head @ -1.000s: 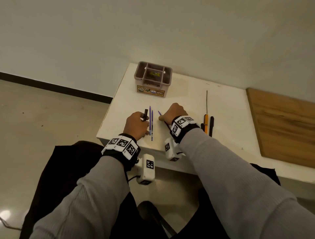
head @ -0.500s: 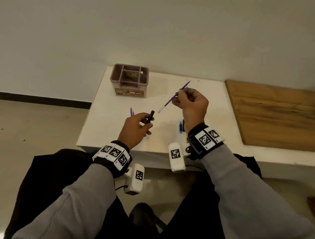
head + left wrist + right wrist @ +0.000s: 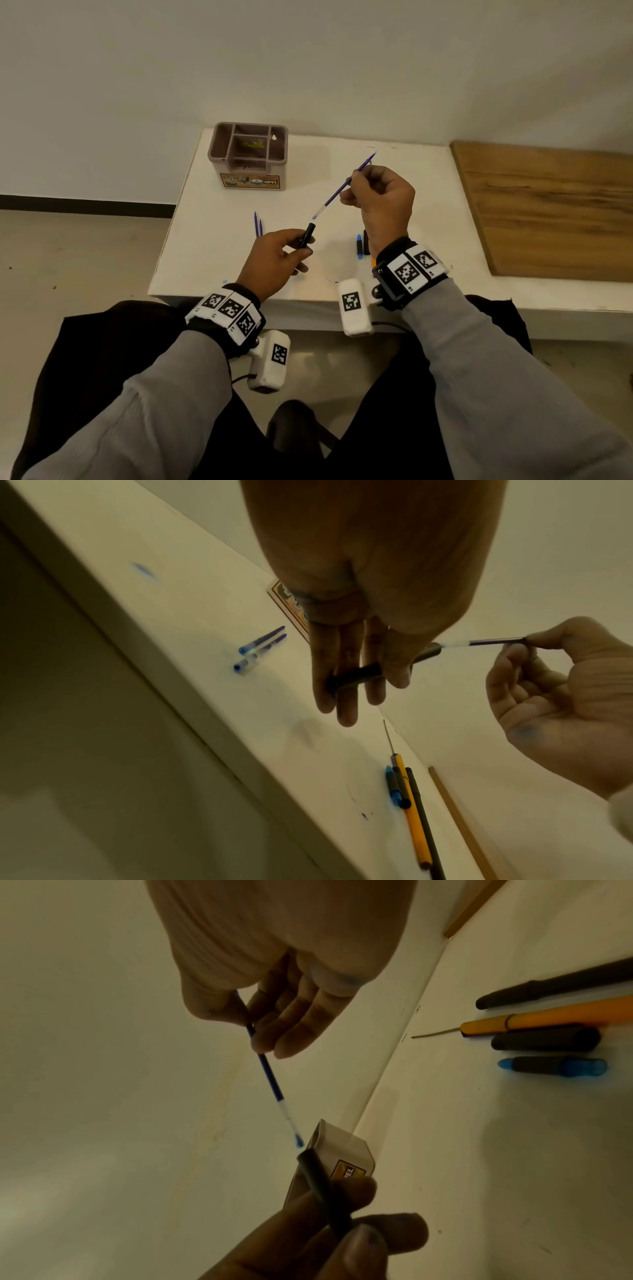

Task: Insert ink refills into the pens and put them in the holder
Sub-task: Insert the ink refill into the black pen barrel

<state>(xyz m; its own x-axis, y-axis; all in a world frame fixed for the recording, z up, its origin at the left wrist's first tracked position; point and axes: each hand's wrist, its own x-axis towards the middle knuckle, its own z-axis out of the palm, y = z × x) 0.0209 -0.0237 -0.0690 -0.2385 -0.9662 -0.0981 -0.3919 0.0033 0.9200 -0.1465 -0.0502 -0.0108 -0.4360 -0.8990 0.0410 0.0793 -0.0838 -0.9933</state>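
My left hand grips a black pen barrel above the white table, its open end tilted up to the right. My right hand pinches a blue ink refill and holds its lower tip just off the barrel's mouth. In the right wrist view the refill ends a little short of the barrel. In the left wrist view the refill meets the barrel end. Two more refills lie on the table. The brown compartmented holder stands at the back left.
An orange pen, black pens and a blue-tipped pen part lie on the table to the right of my hands. A wooden board covers the table's right side. A wall rises right behind the table.
My right hand lifted a refill off the table and brought its tip down to the mouth of the barrel. My left hand raised the barrel off the table.
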